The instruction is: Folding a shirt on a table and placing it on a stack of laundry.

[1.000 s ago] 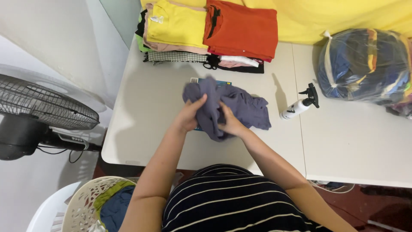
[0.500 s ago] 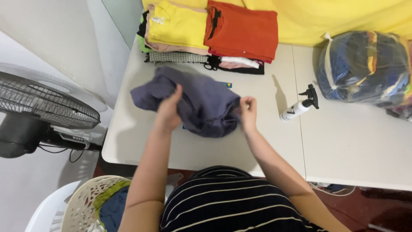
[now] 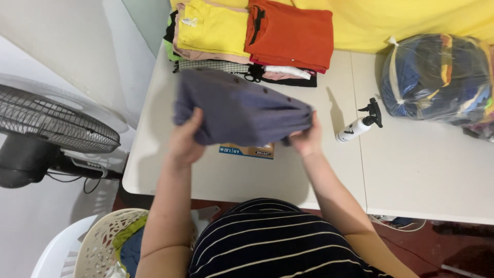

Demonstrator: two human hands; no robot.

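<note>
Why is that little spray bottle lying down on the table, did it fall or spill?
The white spray bottle with the black trigger lies on its side on the table, right of the purple garment held up by the left hand and right hand. No puddle shows. The folded stacks look tidy.

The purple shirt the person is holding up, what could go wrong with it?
The purple shirt is held up only by its ends, left hand and right hand, so the middle might sag and crease. The spray bottle lies close to the right hand; an elbow or sleeve could knock it. The folded stacks sit just behind, so a swing might muss them.
</note>
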